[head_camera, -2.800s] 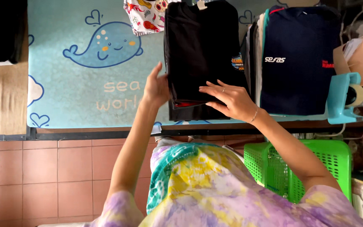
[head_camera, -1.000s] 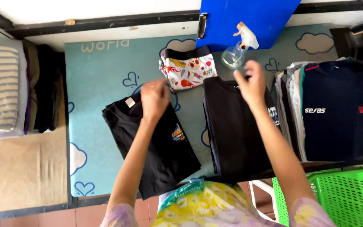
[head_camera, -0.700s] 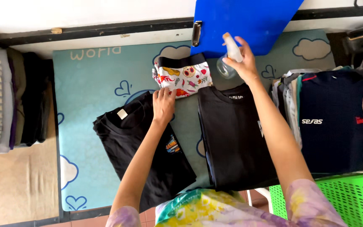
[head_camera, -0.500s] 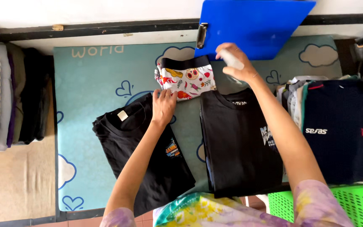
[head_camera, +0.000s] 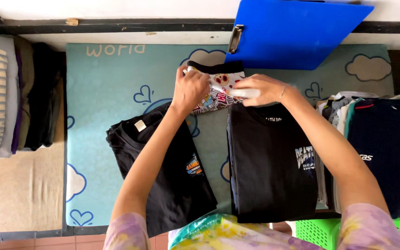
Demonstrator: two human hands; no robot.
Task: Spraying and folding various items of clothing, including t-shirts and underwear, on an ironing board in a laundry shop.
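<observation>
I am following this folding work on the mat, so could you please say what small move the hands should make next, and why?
Probably lift the patterned shorts clear: the left hand already grips them, while the right hand holds a small white bottle beside them.

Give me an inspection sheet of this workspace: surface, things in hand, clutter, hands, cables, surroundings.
Surface: light blue play mat with cloud and heart drawings.
Things in hand: small white bottle in right hand; left hand on patterned shorts.
Clutter: crumpled black t-shirt; folded black t-shirt; blue clipboard.
Hands: both closed in a grip.
Cables: nothing seen.
Surroundings: folded clothes stack left; clothes pile right; green basket.
</observation>
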